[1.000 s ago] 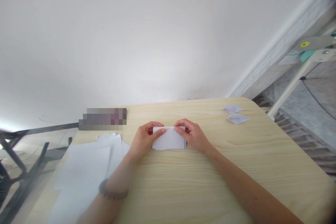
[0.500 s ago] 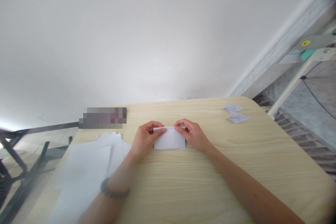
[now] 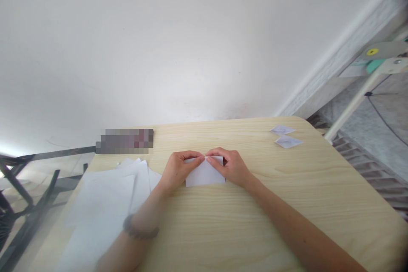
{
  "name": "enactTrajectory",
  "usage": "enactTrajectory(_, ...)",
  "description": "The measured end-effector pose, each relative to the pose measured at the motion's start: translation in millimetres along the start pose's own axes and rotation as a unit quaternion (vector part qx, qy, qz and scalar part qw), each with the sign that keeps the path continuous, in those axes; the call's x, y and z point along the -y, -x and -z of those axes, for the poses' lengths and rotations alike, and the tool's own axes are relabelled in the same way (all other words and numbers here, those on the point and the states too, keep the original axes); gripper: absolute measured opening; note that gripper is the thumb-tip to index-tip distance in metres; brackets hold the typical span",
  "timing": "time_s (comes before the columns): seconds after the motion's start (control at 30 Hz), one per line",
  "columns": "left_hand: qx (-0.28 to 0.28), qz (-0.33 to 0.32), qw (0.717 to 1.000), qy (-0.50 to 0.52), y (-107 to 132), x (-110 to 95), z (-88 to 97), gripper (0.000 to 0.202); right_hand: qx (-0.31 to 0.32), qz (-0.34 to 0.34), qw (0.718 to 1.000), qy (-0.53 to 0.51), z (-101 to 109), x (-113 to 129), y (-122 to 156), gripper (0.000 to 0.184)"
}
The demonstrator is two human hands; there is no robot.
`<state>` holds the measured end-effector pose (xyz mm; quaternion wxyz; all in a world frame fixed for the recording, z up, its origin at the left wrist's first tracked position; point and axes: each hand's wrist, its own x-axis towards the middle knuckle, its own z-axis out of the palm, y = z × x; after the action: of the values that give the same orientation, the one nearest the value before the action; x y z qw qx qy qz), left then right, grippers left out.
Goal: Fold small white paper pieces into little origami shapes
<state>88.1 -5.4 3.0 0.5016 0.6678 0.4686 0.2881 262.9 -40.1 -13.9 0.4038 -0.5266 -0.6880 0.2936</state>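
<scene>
A small white sheet of paper [image 3: 205,175], folded into a rectangle, is held just above or on the table in front of me; I cannot tell which. My left hand [image 3: 179,171] pinches its top edge near the middle between thumb and fingers. From the other side my right hand [image 3: 232,166] pinches the same edge, and the two thumb tips almost meet. Parts of the paper's upper corners lie behind my fingers. A dark beaded bracelet [image 3: 140,227] circles my left wrist.
Several loose white sheets [image 3: 105,195] lie at the left of the wooden table [image 3: 216,229]. Two folded white paper shapes [image 3: 288,141] rest near the far right corner. A pixelated dark item [image 3: 124,141] is at the far left edge. A white wall [image 3: 191,42] stands behind.
Both hands have slid inward along the paper's top edge, so the thumbs are now close together at its middle. The paper has come slightly nearer to me.
</scene>
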Motion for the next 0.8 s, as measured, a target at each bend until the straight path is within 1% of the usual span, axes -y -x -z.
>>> enactTrajectory(0.27,0.014,-0.005,1.000,-0.024,1.3,-0.2,-2.5,0.026,0.017,0.025,0.999,0.022,-1.7,5.3,-0.5,0.012)
enactTrajectory(0.5,-0.004,0.008,1.000,-0.030,1.5,1.9,-1.4,0.026,0.040,0.041,0.998,0.026,0.6,2.0,-0.5,0.014)
enactTrajectory(0.73,0.006,0.007,0.999,-0.039,0.6,2.5,2.1,0.024,0.065,0.045,0.996,0.050,12.4,-3.2,-1.6,0.016)
enactTrajectory(0.8,0.002,0.009,1.000,-0.025,0.3,4.1,2.3,0.023,0.058,0.042,0.996,0.057,19.1,-6.0,-1.2,0.016)
